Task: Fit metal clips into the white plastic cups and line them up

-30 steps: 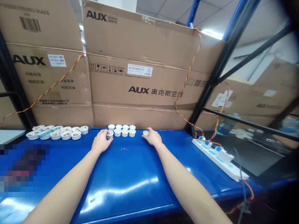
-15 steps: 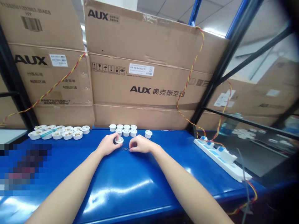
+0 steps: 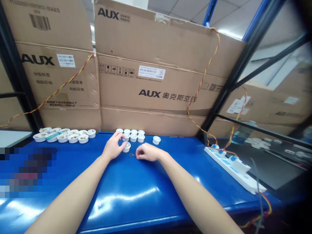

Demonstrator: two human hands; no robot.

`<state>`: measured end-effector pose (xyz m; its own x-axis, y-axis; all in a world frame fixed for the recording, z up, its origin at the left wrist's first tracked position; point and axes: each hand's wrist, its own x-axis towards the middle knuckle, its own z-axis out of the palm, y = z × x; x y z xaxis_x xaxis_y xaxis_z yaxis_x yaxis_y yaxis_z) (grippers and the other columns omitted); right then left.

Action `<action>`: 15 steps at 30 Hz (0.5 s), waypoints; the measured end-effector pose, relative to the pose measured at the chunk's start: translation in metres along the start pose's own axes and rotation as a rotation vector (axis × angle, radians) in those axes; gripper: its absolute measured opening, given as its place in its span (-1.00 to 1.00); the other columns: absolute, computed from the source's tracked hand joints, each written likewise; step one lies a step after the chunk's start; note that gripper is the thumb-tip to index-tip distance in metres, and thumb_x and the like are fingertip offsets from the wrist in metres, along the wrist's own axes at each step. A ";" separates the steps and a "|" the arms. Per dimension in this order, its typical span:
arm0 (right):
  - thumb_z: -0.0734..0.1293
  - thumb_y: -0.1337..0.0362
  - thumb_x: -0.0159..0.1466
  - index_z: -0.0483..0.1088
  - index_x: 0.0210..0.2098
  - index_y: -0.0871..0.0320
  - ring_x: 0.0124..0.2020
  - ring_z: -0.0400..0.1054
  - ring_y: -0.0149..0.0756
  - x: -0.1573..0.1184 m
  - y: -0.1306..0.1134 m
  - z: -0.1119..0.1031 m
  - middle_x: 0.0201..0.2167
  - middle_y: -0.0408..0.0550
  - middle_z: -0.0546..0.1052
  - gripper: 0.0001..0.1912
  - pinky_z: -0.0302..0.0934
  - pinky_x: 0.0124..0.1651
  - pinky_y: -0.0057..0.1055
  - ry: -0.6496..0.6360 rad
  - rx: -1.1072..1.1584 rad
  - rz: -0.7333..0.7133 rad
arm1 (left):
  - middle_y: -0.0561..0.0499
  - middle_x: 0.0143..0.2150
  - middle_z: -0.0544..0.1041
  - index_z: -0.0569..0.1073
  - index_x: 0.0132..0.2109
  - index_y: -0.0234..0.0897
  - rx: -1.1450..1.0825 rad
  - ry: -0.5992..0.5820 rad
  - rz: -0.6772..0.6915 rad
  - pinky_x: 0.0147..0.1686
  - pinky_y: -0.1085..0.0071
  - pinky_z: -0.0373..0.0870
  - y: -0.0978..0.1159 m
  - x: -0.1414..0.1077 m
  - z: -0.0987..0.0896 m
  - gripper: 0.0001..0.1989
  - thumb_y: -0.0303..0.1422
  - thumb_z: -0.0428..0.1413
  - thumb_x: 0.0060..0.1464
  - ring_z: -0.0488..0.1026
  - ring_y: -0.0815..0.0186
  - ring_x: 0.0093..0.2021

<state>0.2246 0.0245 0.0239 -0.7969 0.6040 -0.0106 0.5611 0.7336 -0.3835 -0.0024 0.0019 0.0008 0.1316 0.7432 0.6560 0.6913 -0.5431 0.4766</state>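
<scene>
The left hand [image 3: 113, 147] is resting, fingers parted, beside a cup [image 3: 126, 148]; the right hand [image 3: 148, 152] is sitting by the wires [image 3: 132, 155], fingertips bunched, though whether gripping one I cannot tell.

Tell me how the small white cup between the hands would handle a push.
The small white cup probably slides easily, since the blue tabletop looks glossy. Its squat shape suggests it would resist tipping. Being so small, it is likely light.

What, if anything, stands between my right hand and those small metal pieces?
Nothing visible: your right hand is at the right end of the small metal pieces. The white cup by your left hand sits beyond them.
</scene>
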 end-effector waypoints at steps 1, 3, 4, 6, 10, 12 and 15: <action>0.32 0.30 0.17 0.49 -0.36 0.16 -0.46 0.32 -0.43 -0.001 0.000 0.000 -0.41 -0.14 0.55 -0.89 0.09 -0.40 -0.52 -0.008 -0.011 -0.010 | 0.00 -0.12 0.42 0.37 -0.22 -0.19 0.004 0.012 0.011 -0.13 0.35 0.35 0.000 0.000 -0.001 -0.87 -0.29 0.09 0.07 0.42 0.24 -0.15; 0.30 0.31 0.18 0.48 -0.35 0.16 -0.44 0.32 -0.43 -0.002 -0.001 -0.001 -0.38 -0.13 0.55 -0.88 0.09 -0.39 -0.52 -0.026 -0.040 -0.035 | -0.01 -0.13 0.43 0.37 -0.22 -0.19 0.011 0.032 0.039 -0.09 0.33 0.35 0.002 0.000 -0.002 -0.90 -0.31 0.08 0.08 0.42 0.23 -0.12; 0.29 0.32 0.19 0.48 -0.35 0.16 -0.44 0.33 -0.42 -0.002 -0.002 -0.001 -0.37 -0.13 0.55 -0.88 0.09 -0.39 -0.52 -0.033 -0.059 -0.044 | -0.01 -0.13 0.43 0.37 -0.23 -0.20 0.016 0.037 0.057 -0.08 0.32 0.34 0.003 0.001 -0.002 -0.91 -0.33 0.07 0.08 0.41 0.22 -0.10; 0.27 0.33 0.20 0.48 -0.34 0.15 -0.42 0.33 -0.41 -0.003 -0.005 -0.003 -0.35 -0.12 0.55 -0.87 0.08 -0.38 -0.51 -0.040 -0.115 -0.045 | -0.02 -0.13 0.44 0.37 -0.24 -0.20 0.034 0.028 0.102 -0.06 0.31 0.33 0.006 0.001 -0.003 -0.92 -0.35 0.07 0.08 0.40 0.21 -0.08; 0.31 0.30 0.17 0.50 -0.35 0.11 -0.42 0.35 -0.37 -0.003 -0.006 -0.005 -0.37 -0.12 0.56 -0.89 0.08 -0.37 -0.49 -0.044 -0.210 0.006 | -0.03 -0.10 0.45 0.40 -0.26 -0.21 0.086 -0.033 0.177 -0.06 0.27 0.31 0.013 0.000 -0.002 -0.95 -0.38 0.06 0.08 0.40 0.20 -0.06; 0.34 0.28 0.15 0.52 -0.35 0.09 -0.40 0.38 -0.34 -0.003 -0.003 -0.007 -0.39 -0.13 0.57 -0.89 0.09 -0.34 -0.48 -0.021 -0.216 0.030 | -0.03 -0.09 0.46 0.41 -0.27 -0.21 0.100 -0.051 0.186 -0.06 0.26 0.31 0.015 -0.001 -0.001 -0.95 -0.37 0.06 0.09 0.40 0.20 -0.07; 0.34 0.27 0.17 0.54 -0.33 0.07 -0.34 0.40 -0.32 -0.001 0.003 -0.007 -0.36 -0.13 0.58 -0.88 0.12 -0.28 -0.47 0.036 -0.205 0.026 | -0.02 -0.10 0.46 0.41 -0.28 -0.21 0.093 -0.055 0.179 -0.06 0.26 0.30 0.015 -0.001 0.000 -0.95 -0.36 0.06 0.09 0.41 0.21 -0.09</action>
<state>0.2287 0.0278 0.0288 -0.7754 0.6312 0.0165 0.6177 0.7637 -0.1878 0.0075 -0.0069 0.0074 0.2953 0.6594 0.6913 0.7157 -0.6320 0.2971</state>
